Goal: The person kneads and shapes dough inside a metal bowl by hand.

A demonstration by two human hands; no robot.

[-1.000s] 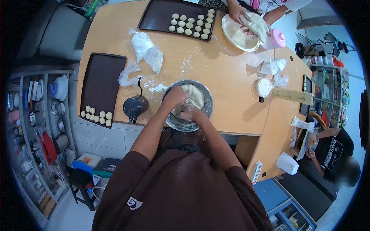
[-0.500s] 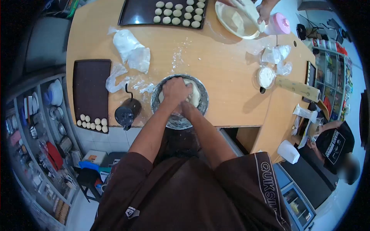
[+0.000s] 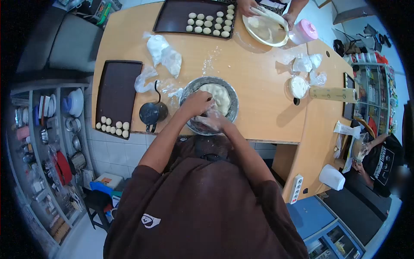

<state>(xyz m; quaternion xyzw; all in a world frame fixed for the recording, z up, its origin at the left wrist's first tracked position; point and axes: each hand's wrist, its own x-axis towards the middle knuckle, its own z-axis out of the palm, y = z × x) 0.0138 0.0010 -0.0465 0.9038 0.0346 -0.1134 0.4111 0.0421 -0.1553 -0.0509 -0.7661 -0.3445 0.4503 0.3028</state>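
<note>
A metal bowl (image 3: 233, 93) stands near the table's front edge with pale dough (image 3: 219, 96) in it. My left hand (image 3: 197, 104) is over the bowl's left side, its fingers bent at the dough's near edge; what they hold, if anything, is hidden. My right hand (image 3: 214, 121), dusted with flour, lies at the bowl's near side, fingers spread and pointing left, just below the dough. The two hands are close together. Left of the bowl is a dark metal pot-like tool (image 3: 151, 113) with a curved handle.
Dark trays (image 3: 118, 86) (image 3: 177, 17) hold several dough balls. Floury plastic bags (image 3: 164, 54) lie on the table (image 3: 258, 103). Across it, another person's hands (image 3: 290, 19) hold dough over a white bowl (image 3: 276, 42). A roll (image 3: 332, 94) and flour tub (image 3: 298, 87) are right; another person (image 3: 381, 162) is far right.
My hands have moved from pressing into the dough to its near edge, and more dough shows. The other person's dough has dropped from above the white bowl to its rim. The view has shifted.
</note>
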